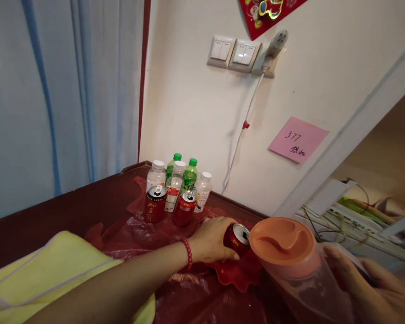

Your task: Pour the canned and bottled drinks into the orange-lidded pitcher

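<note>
My left hand (212,238), with a red bead bracelet at its wrist, is wrapped around an opened red drink can (239,240). The can leans slightly beside a red scalloped dish or plastic piece (234,272). At the right, my right hand (374,283) grips the side of a clear plastic pitcher (310,292). An orange lid (282,243) covers its top, close to the can. Behind my left hand stand two more red cans, one with a black rim band (155,204) and one plainer red can (184,209).
Clear white-capped bottles (202,191) and green-capped bottles (191,175) cluster near the wall. A yellow cloth (54,274) lies front left. Crumpled red plastic film (202,292) covers part of the dark red tabletop (70,204). A white cable (238,139) hangs from a wall socket.
</note>
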A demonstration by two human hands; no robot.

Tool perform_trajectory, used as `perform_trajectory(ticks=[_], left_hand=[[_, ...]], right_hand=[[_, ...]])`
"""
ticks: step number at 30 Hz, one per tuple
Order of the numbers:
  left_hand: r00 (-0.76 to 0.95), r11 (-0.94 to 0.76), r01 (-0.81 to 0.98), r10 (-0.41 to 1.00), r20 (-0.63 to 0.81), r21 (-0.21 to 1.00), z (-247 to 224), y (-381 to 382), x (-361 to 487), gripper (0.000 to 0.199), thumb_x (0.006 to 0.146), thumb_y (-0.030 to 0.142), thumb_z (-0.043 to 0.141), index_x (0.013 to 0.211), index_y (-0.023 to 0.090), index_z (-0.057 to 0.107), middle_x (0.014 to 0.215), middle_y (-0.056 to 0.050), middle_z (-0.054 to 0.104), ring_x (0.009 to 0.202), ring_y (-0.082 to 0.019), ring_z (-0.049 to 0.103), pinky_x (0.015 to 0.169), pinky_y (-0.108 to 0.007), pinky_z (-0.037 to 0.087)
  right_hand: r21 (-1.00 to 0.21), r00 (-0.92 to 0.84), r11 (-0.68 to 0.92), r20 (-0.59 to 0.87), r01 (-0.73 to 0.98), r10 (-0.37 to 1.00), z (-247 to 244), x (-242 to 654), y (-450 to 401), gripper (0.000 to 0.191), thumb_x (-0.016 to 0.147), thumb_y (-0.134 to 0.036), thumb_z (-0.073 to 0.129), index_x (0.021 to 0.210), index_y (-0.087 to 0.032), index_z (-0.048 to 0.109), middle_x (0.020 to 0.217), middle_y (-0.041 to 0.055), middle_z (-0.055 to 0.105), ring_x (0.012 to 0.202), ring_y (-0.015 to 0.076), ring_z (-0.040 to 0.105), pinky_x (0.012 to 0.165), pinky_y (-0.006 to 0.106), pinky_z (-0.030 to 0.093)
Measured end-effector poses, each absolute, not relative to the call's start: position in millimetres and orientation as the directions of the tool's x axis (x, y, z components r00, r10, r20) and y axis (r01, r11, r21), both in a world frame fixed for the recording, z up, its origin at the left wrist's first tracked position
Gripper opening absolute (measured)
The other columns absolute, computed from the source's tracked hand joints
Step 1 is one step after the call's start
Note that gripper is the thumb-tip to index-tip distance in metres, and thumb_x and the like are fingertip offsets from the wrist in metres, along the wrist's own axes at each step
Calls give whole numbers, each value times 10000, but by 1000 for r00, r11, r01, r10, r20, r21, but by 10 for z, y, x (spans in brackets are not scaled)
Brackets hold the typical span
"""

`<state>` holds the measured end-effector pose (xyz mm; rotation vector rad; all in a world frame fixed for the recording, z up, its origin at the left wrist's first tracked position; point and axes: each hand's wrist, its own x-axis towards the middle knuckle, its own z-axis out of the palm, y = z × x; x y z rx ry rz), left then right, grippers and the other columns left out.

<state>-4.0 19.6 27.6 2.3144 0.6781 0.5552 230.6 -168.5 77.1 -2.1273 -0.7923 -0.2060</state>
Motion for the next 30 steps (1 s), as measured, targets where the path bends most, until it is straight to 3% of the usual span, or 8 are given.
perform_trajectory(ticks=[6, 15, 20, 30], left_hand=[[781, -661, 316, 589, 209, 681, 278, 197, -42, 743, 649, 383, 923, 1302, 234, 603, 1325, -94, 671, 1228, -367, 603, 1043, -513, 458], [779, -661, 319, 591, 209, 679, 268, 202, -39, 739, 642, 392, 926, 1292, 245, 607, 1319, -93, 674, 1208, -357, 610, 1037, -507, 457], [779, -664, 307, 587, 221, 681, 267, 204, -38, 735, 643, 382, 924, 1290, 229, 611, 1321, -89, 677, 1215, -357, 610, 1035, -502, 462], [773, -663, 310, 593, 225, 681, 231, 210, -28, 754, 635, 375, 925, 1304, 218, 614, 1308, -96, 679, 1192, -357, 612, 1044, -520, 458]], right_hand=[[-658, 823, -509, 347, 555, 450, 799, 2241, -1682, 707, 642, -949, 537, 869, -303, 713, 797, 6, 679, 831, 297, 604, 718, 391, 419], [-648, 852, -572, 259, 502, 455, 830, 2337, -1698, 758, 584, -940, 537, 929, -294, 731, 844, 12, 718, 857, 300, 643, 676, 373, 473], [-630, 830, -561, 280, 538, 481, 780, 2393, -1712, 713, 655, -928, 529, 935, -302, 726, 834, -4, 714, 852, 285, 648, 683, 355, 473], [-622, 834, -570, 287, 536, 471, 828, 2338, -1698, 775, 589, -987, 504, 887, -311, 738, 822, 20, 716, 843, 313, 638, 685, 387, 467]])
